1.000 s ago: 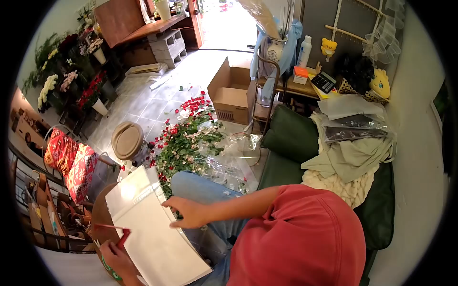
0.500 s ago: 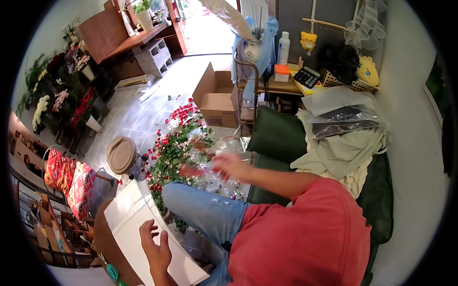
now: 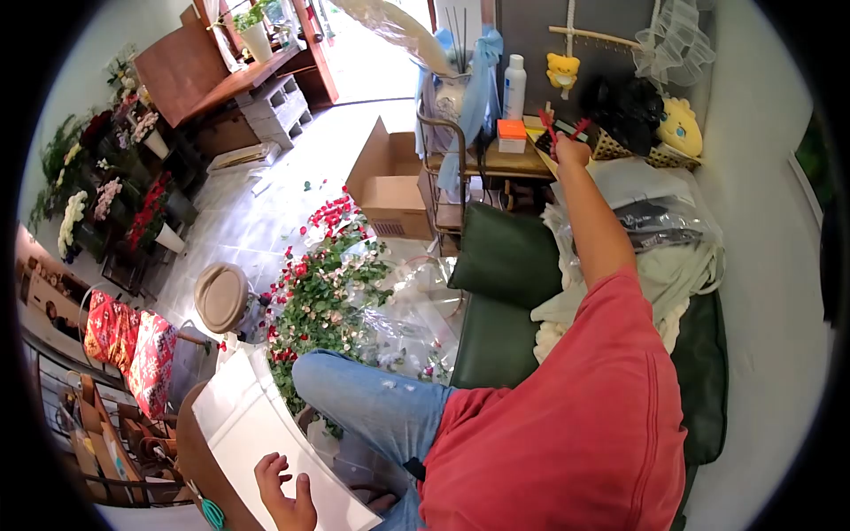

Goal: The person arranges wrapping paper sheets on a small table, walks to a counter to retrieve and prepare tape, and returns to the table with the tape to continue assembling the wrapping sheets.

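Observation:
Reaching out over the side table, my right hand [image 3: 573, 152] grips a red V-shaped thorn stripper [image 3: 547, 131], its two arms spread apart. It is above the calculator and near an orange-and-white box [image 3: 511, 135]. My left hand [image 3: 285, 496] is over white sheets [image 3: 257, 420] at the bottom, fingers loosely bent and apart, holding nothing. On the floor beside my knee lies a heap of red and pale roses [image 3: 323, 305] with green leaves. Clear plastic wrap [image 3: 416, 310] spreads beside them. Teal-handled scissors [image 3: 211, 511] rest on the brown table edge.
An open cardboard box [image 3: 394, 199] stands beyond the roses. A round stool [image 3: 221, 296] is to their left. Green cushions [image 3: 509, 252] and a pale cloth [image 3: 611, 301] lie on the seat. A spray can [image 3: 514, 87] and a ribboned vase [image 3: 450, 97] stand on the side table.
My right hand has swung from over the roses up to the side table, with the red thorn stripper in it. My left hand has shifted slightly downward.

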Available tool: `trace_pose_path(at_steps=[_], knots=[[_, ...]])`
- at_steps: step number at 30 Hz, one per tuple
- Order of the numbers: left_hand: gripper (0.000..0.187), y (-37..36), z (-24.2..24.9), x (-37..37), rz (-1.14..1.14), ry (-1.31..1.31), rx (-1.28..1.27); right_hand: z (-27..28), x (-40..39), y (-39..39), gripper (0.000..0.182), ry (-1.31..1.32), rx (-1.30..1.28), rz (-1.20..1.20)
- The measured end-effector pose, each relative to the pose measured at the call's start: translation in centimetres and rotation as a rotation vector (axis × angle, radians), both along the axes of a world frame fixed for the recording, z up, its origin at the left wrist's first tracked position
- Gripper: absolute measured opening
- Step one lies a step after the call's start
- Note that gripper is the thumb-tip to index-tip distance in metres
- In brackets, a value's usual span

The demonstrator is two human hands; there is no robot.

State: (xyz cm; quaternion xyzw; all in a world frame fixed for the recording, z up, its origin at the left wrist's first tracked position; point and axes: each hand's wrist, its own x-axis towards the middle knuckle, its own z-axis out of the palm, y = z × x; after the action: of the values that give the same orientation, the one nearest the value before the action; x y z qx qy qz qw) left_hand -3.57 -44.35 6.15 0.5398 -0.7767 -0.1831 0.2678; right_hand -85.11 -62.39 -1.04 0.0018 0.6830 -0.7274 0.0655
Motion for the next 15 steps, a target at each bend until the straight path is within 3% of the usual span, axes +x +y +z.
trace_pose_path(at_steps=[3, 11, 13, 15], knots=[[0.039, 0.7, 1.0, -0.4, 0.009, -0.041, -0.014, 1.2, 0.0, -0.9, 0.020, -0.156, 0.046, -0.041], [0.037, 1.2, 1.2, -0.1, 0.029, -0.115, 0.004, -3.7, -4.2, -4.6, 0.028, -0.120, -0.027, 0.057], [0.037, 1.3, 0.9, -0.4, 0.052, -0.081, 0.036, -4.4, -4.7, -3.9, 0.024, 0.222, 0.485, 0.167], [0.037, 1.3, 0.8, -0.8, 0.051, -0.076, 0.053, -5.1, -4.3, -4.0, 0.026, 0.302, 0.588, 0.161]])
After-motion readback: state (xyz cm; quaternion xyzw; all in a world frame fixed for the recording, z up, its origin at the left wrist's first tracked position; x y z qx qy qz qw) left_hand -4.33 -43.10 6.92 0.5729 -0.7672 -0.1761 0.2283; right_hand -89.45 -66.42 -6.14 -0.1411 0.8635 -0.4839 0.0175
